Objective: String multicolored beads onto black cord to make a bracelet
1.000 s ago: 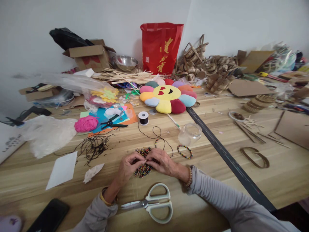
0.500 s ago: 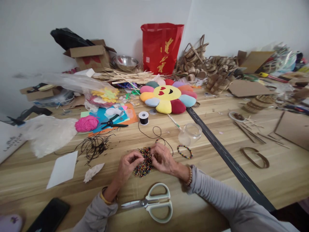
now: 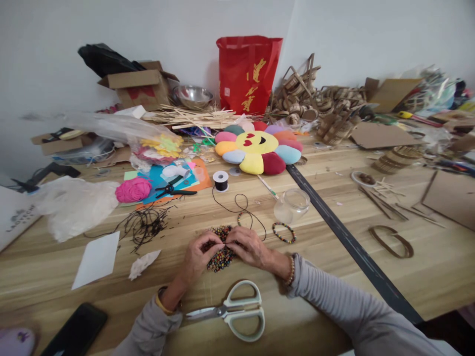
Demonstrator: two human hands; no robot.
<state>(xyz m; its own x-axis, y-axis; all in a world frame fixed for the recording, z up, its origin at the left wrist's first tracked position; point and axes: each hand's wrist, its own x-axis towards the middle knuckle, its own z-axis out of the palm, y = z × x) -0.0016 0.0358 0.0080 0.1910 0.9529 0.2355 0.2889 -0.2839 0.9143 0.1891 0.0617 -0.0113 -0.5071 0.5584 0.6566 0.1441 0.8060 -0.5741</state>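
Note:
My left hand (image 3: pixel 198 254) and my right hand (image 3: pixel 248 247) meet fingertip to fingertip over a heap of small multicoloured beads (image 3: pixel 218 264). Both are pinched closed; what lies between the fingertips is too small to make out. A black cord (image 3: pixel 257 219) runs from a white spool (image 3: pixel 221 181) towards my right hand, and a short row of strung beads (image 3: pixel 239 218) shows just beyond that hand. To the right lies a beaded bracelet (image 3: pixel 284 233). White-handled scissors (image 3: pixel 237 310) rest in front of the heap, near the table's front edge.
A clear jar (image 3: pixel 292 205) stands beyond the bracelet. Left are tangled black cords (image 3: pixel 148 225), white paper (image 3: pixel 96 259), crumpled tissue (image 3: pixel 144 264) and a phone (image 3: pixel 76 330). Behind are pliers (image 3: pixel 174 190), a flower cushion (image 3: pixel 260 147) and a red bag (image 3: pixel 248 74). A dark strip (image 3: pixel 349 237) crosses the table.
My hands have come together, the right moving slightly left and down, the left slightly right. More of the strung beads beyond my right hand now shows.

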